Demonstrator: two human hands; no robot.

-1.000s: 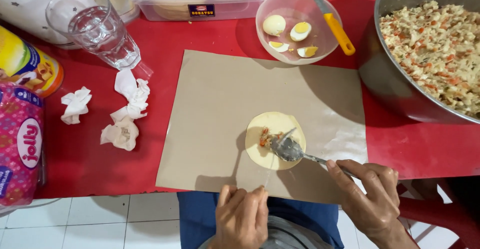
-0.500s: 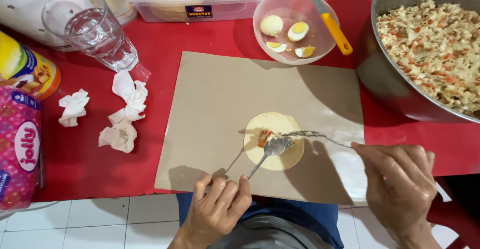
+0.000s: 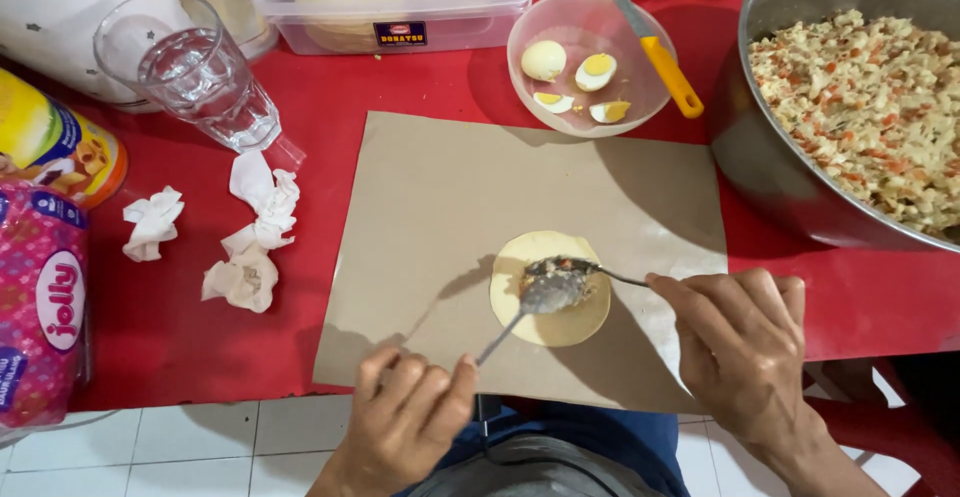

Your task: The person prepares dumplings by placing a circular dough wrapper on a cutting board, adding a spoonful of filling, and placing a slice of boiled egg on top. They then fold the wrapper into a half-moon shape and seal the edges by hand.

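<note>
Since 1 second ago your left hand (image 3: 405,407) has taken a spoon (image 3: 530,307), its grip pinching the handle, to scrape filling off the right hand's (image 3: 740,342) fork (image 3: 580,269) onto the dough round (image 3: 550,292) on the brown paper (image 3: 440,207).

A home kitchen table: red cloth (image 3: 400,97), egg bowl (image 3: 590,62), filling pot (image 3: 790,187).

Brown paper (image 3: 420,217) bare left of dough round (image 3: 560,307); steel bowl (image 3: 770,167) blocks right, egg bowl (image 3: 590,62) behind.
</note>
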